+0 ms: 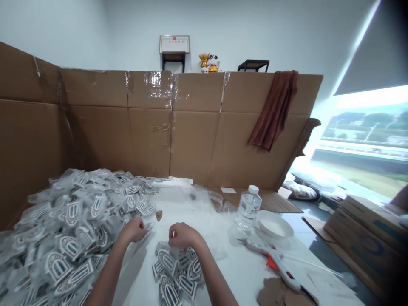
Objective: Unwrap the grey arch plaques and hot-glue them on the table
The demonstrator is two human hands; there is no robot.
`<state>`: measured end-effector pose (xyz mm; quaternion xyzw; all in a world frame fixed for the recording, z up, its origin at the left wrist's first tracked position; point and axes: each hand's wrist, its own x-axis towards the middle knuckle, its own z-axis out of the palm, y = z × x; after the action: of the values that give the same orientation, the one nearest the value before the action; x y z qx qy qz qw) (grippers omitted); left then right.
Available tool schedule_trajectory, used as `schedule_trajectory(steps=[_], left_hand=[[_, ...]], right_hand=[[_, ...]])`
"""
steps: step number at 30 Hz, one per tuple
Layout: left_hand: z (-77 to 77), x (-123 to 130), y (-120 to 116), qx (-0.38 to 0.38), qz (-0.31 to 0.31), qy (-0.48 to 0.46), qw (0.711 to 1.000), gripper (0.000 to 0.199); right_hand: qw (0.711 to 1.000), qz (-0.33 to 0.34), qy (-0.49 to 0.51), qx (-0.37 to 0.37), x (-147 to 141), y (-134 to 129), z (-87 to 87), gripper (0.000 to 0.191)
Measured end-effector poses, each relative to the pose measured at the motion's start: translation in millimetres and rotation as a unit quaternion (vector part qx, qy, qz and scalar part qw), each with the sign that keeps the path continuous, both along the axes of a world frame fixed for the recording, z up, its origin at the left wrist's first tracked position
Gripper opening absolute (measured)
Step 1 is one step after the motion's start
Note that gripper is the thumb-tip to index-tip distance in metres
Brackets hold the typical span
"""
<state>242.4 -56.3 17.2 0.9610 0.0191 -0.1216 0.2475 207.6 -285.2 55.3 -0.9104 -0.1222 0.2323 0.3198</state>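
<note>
My left hand (134, 230) is closed on a small bagged piece (145, 232) above the white table, beside a large heap of bagged arch-shaped pieces (73, 212). My right hand (181, 236) is closed, its fingertips pinched together around something small and pale that I cannot make out. Just below it lies a smaller pile of grey and white arch-shaped pieces (178, 272). A little brown scrap (159, 215) rests between the heap and my hands.
Tall cardboard walls (197, 136) stand behind the table (204, 216), with a brown cloth (276, 110) over them. On the right are a water bottle (248, 208), a white bowl (274, 224), a glue gun (280, 265) and a cardboard box (366, 238).
</note>
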Motion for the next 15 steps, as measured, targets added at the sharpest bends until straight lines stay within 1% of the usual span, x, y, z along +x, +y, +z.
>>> schedule_trajectory(steps=[3, 4, 6, 8, 10, 12, 15], left_hand=[[5.5, -4, 6, -0.054, -0.032, 0.056, 0.996, 0.008], [6.3, -5, 7, -0.066, -0.036, 0.071, 0.995, 0.009], [6.8, -7, 7, -0.077, -0.035, 0.092, 0.992, 0.018], [7.2, -8, 5, -0.071, -0.028, 0.096, 0.992, 0.025], [8.4, -11, 0, -0.056, -0.035, 0.079, 0.995, 0.025], [10.0, -14, -6, -0.031, -0.052, 0.058, 0.997, 0.025], [10.5, -19, -19, 0.025, -0.068, 0.037, 0.997, 0.031]], right_hand=[[1.0, 0.012, 0.01, -0.019, -4, 1, 2.9, 0.034], [0.999, 0.022, 0.017, -0.037, -6, 3, 5.0, 0.034], [0.996, 0.046, 0.006, -0.077, -11, 7, 9.9, 0.025], [0.992, 0.063, -0.047, -0.102, -16, 10, 14.9, 0.017], [0.987, 0.085, -0.103, -0.088, -19, 12, 19.3, 0.016], [0.986, 0.111, -0.114, -0.041, -21, 13, 22.9, 0.017], [0.986, 0.107, -0.125, -0.008, -22, 11, 27.5, 0.015]])
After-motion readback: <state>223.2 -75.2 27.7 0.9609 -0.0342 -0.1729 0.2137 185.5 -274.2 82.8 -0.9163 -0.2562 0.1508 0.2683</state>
